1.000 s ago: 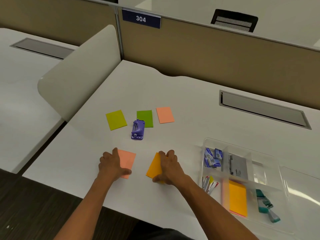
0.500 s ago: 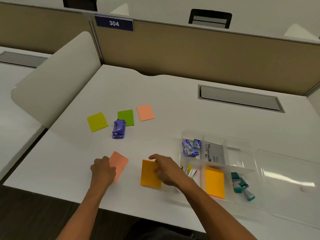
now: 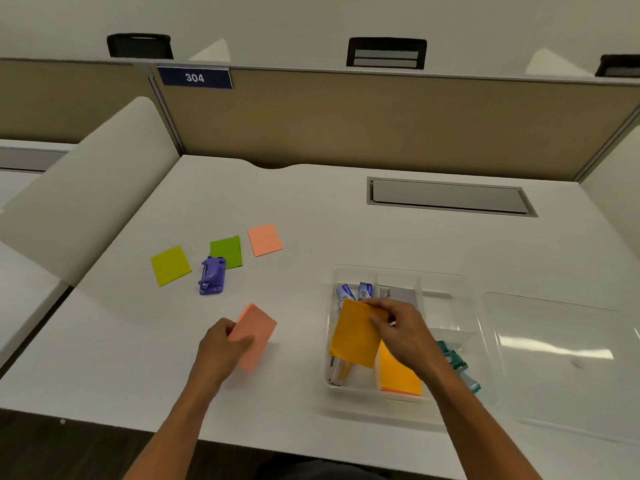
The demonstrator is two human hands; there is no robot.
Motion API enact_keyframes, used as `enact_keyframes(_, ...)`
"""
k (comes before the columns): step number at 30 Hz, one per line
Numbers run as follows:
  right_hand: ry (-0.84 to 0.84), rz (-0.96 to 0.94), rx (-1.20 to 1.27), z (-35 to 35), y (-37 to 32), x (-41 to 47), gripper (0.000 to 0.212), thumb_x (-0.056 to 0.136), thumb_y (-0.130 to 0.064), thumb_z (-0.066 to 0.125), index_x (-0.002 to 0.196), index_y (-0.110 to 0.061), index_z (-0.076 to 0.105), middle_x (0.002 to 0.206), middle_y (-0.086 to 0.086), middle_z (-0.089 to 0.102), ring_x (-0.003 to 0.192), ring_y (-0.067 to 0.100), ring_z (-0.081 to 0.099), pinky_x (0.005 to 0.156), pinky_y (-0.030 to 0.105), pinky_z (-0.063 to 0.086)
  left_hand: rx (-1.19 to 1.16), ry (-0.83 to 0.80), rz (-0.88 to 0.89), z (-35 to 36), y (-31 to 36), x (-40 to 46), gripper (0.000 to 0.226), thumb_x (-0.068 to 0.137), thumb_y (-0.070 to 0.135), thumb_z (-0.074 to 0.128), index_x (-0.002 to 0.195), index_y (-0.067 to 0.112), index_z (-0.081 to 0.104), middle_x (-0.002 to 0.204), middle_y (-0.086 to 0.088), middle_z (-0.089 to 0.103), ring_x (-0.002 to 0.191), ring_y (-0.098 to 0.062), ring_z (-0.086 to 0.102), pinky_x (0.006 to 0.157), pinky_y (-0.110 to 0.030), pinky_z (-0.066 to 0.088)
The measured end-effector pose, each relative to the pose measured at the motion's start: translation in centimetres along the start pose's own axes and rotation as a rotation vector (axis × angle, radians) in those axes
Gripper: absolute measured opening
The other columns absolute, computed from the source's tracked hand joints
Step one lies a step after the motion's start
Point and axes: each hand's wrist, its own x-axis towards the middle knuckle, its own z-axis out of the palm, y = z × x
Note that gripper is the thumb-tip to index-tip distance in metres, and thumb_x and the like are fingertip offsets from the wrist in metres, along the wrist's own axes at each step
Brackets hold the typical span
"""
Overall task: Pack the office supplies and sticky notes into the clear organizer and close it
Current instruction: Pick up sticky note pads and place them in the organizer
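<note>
My right hand is pinching the orange pad above the clear organizer; my left hand is gripping the pink pad.

Smooth, matt white laminate desk. Clear, glossy plastic organizer, its lid throwing back ceiling light. Matt paper sticky pads: orange rectangular pad, salmon-pink pad, lime square pad. Glossy moulded purple plastic hole punch. Tan cloth-faced partition, matt and finely woven.
</note>
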Motion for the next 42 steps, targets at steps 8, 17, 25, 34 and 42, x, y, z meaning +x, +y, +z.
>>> enact_keyframes(8,0.108,0.17,-0.099,-3.4,3.6,-0.8,0.027,0.101,-0.022,0.051,0.125,-0.031,0.059,0.133,0.001,0.054,0.107,0.021,0.052,0.083,0.031,0.046,-0.332,-0.111,0.008,4.9,4.9,-3.1,0.028,0.09,0.022,0.064,0.112,0.022,0.047,0.111,-0.004,0.054,0.087,-0.016,0.059,0.058,-0.027,0.05)
enact_keyframes(17,0.064,0.198,-0.319,-4.3,4.9,-2.1,0.033,0.1,-0.021,0.051,0.132,-0.031,0.054,0.131,-0.001,0.058,0.113,0.023,0.057,0.091,0.035,0.051,-0.306,-0.11,0.085,8.8,8.6,-5.5,0.02,0.092,0.012,0.053,0.106,0.024,0.045,0.114,-0.006,0.055,0.089,-0.021,0.06,0.057,-0.026,0.049)
enact_keyframes(25,-0.102,0.156,-0.429,-3.4,5.4,-1.6,0.045,0.1,-0.022,0.052,0.143,-0.032,0.043,0.141,0.001,0.052,0.122,0.026,0.053,0.099,0.039,0.044,-0.254,-0.169,0.213,11.2,10.3,-7.8,0.023,0.094,0.005,0.045,0.094,0.025,0.056,0.105,0.001,0.057,0.087,-0.021,0.059,0.058,-0.027,0.05)
enact_keyframes(34,-0.183,-0.055,-0.639,-3.1,6.5,-0.8,0.046,0.093,-0.021,0.065,0.135,-0.032,0.049,0.134,-0.001,0.051,0.118,0.022,0.053,0.095,0.034,0.045,-0.178,-0.186,0.228,13.9,11.2,-9.0,0.027,0.095,0.006,0.048,0.1,0.029,0.063,0.115,0.005,0.056,0.098,-0.01,0.054,0.066,-0.015,0.044)
enact_keyframes(42,-0.198,0.061,-0.268,-3.5,6.4,0.0,0.089,0.089,0.006,0.057,0.15,-0.041,0.014,0.138,-0.001,0.056,0.119,0.021,0.057,0.092,0.031,0.048,-0.154,-0.175,0.242,14.3,11.2,-9.3,0.025,0.096,0.009,0.051,0.102,0.03,0.063,0.119,0.003,0.056,0.102,-0.013,0.056,0.066,-0.014,0.044)
